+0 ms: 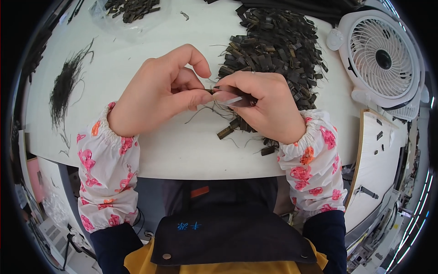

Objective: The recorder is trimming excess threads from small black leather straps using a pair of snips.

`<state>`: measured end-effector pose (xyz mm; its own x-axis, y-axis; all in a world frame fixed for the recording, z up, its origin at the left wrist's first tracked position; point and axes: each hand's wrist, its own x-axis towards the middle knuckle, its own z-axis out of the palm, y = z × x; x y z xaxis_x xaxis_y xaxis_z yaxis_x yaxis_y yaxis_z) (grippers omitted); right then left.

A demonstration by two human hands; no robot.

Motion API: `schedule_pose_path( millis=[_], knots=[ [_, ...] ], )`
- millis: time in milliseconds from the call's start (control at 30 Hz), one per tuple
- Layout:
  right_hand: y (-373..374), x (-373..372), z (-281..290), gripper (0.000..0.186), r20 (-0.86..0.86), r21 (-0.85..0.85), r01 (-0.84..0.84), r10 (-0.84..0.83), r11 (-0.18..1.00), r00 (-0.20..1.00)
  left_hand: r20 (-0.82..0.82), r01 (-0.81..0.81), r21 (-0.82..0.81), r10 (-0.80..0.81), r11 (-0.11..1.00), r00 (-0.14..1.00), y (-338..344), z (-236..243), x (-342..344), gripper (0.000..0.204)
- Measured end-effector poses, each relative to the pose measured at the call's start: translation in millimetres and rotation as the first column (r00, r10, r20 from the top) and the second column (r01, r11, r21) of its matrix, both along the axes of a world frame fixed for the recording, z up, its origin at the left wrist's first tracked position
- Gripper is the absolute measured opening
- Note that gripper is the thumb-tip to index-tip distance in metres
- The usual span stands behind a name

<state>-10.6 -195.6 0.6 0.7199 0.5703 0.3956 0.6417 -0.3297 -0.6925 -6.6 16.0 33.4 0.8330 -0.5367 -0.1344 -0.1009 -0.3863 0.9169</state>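
Closest to me is the dark apron [232,237] over the person's lap, its flap fastened with snaps and bearing blue lettering, with a yellow garment [141,258] showing beneath it. White sleeve covers [109,178] with pink and orange flowers wrap both forearms.

Beyond them the two hands meet over the white table [182,160]. The left hand [159,86] has thumb and fingertips together on a small dark piece [209,91], which sits between the two hands with loose threads [203,108] trailing below. The right hand [264,100] is closed around a shiny metal tool [228,98], its tip right at that piece; I can't tell whether the tool's own edges are together.

Just past the right hand spreads a big pile of similar dark pieces [283,50], some with gold markings. Off to the left lies a tangle of black threads [66,86]. A white fan [383,59] stands at the far right, and at the far left a clear plastic bag [98,17] holds more dark pieces.
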Motion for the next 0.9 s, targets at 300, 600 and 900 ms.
schedule_pose_path(
  millis=[300, 600, 900],
  knots=[
    [-9.0, 2.4, 7.6, 0.016, 0.071, -0.061, 0.261, -0.256, 0.963, 0.964, 0.18, 0.046, 0.08, -0.06, 0.996, 0.982, 4.3, -13.1, 4.2, 0.01],
    [8.0, -2.7, -4.2, 0.021, 0.058, 0.065, 0.177, -0.181, 0.982, 0.982, 0.469, -0.02, 0.098, -0.028, 0.995, 0.883, -5.6, -13.2, -5.2, 0.011],
    [4.2, 0.7, -3.0, 0.016, 0.131, 0.021, 0.151, -0.152, 0.988, 0.98, 0.381, -0.052, 0.101, 0.01, 0.994, 0.925, 0.8, -6.9, 0.5, 0.006]
  ],
)
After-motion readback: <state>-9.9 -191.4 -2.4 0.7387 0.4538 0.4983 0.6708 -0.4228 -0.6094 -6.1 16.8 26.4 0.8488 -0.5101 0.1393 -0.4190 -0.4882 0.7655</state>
